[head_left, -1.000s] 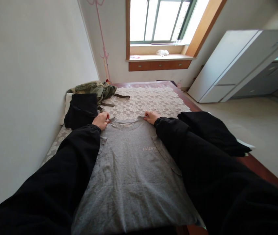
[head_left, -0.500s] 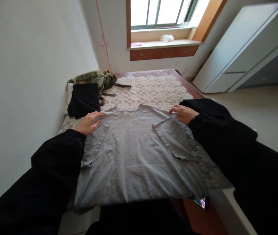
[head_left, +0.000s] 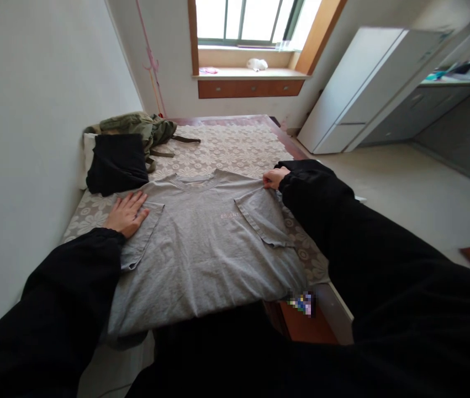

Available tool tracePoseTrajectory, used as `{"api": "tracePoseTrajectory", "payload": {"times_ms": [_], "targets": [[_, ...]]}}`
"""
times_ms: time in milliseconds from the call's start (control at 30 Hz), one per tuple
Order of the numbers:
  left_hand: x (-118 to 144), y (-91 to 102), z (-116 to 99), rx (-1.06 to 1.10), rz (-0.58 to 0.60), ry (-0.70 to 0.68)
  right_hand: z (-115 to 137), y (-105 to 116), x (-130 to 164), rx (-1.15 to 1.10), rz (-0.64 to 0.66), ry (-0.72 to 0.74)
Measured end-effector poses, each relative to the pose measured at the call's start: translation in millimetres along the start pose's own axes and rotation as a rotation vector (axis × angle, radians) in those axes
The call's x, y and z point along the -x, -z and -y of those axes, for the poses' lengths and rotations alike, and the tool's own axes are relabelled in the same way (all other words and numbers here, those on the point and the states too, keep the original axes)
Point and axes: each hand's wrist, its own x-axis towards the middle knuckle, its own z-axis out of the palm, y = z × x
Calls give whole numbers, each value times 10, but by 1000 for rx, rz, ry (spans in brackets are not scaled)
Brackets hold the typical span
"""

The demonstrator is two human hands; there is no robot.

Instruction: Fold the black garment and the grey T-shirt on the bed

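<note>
A grey T-shirt (head_left: 201, 243) lies face up on a table covered by a white lace cloth (head_left: 235, 149), both sleeves folded in over the chest. My left hand (head_left: 127, 213) rests flat with fingers spread on the shirt's left shoulder and sleeve. At the right shoulder edge, my right hand (head_left: 274, 178) pinches the fabric. Both my arms are in black sleeves. The shirt's hem hangs over the near table edge.
A folded black garment (head_left: 116, 163) and a crumpled olive garment (head_left: 143, 127) lie at the table's far left by the wall. A window sill (head_left: 251, 72) is at the back; white and grey cabinets (head_left: 354, 105) stand at the right beside open floor.
Both hands moved from the collar outward to the shoulders. The left hand went flat on the left sleeve; the right hand took the right shoulder edge. The camera view shifted back and right.
</note>
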Motion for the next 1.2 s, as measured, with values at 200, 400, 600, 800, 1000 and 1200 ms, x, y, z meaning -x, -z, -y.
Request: {"api": "tracePoseTrajectory", "payload": {"times_ms": [200, 400, 600, 800, 1000, 1200], "targets": [[3, 2, -15, 35, -9, 2, 118, -18, 185, -38, -207, 148], [11, 40, -34, 73, -17, 1, 635, -151, 287, -277, -308, 357], [-185, 233, -82, 111, -28, -69, 812, -193, 176, -365, -228, 392], [-335, 200, -203, 152, -76, -41, 832, -139, 27, -377, -119, 383], [-233, 57, -345, 185, -159, -8, 917, -206, -33, -354, -135, 304], [-231, 39, -342, 167, -160, -55, 1059, -338, 58, -280, -255, 343]]}}
